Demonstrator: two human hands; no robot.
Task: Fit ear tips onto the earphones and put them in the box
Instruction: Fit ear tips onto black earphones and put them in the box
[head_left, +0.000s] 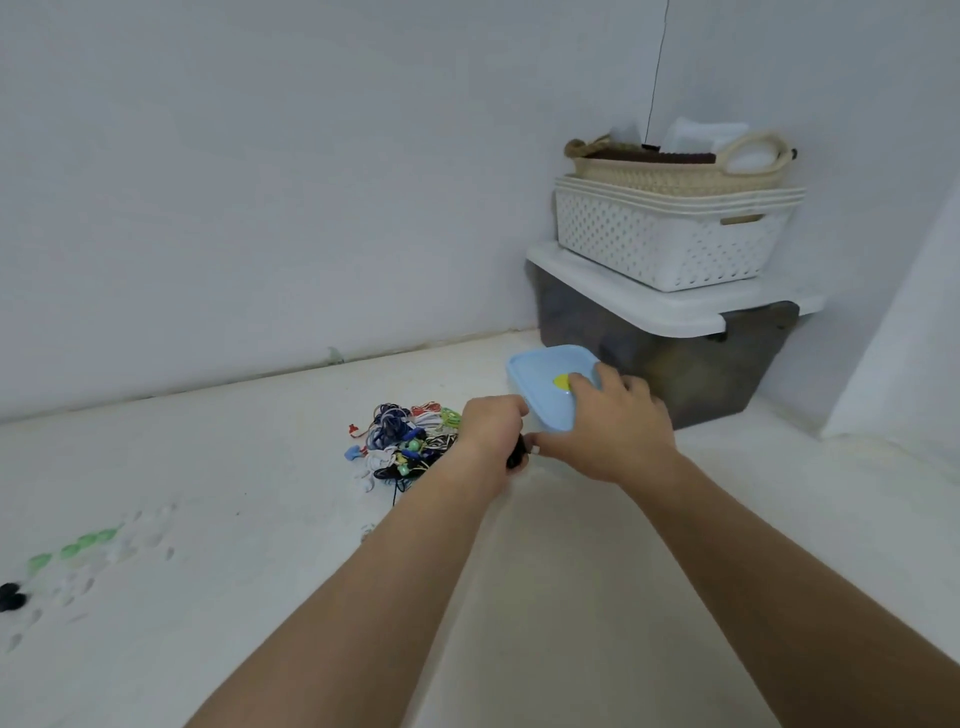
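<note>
Hands at the box (543, 382), seen mainly as its blue lid, which stands at the far right of the white surface (260, 649), just in front of a grey storage bin (670, 364) that carries stacked baskets (670, 234). The right hand (613, 423) holds the lid, fingers curled over its top and thumb low at the near corner. The left hand (493, 423) is closed around a black earphone (517, 457), directly beside that corner. The tangled earphone pile (402, 441) lies just left of the left hand. The loose ear tips (93, 540), green, clear and black, lie well apart at the near left. Probable risks: whether the lid is lifted or seated cannot be told, so the earphone may meet a closed box or be pinched under the rim. A trailing cable, if caught in the pile, may drag other earphones along. Whether the held earphone carries its tips is hidden by the fingers, so an unfitted one could be boxed. The clear tips scarcely show against the surface, and a sweeping forearm could scatter them.
</note>
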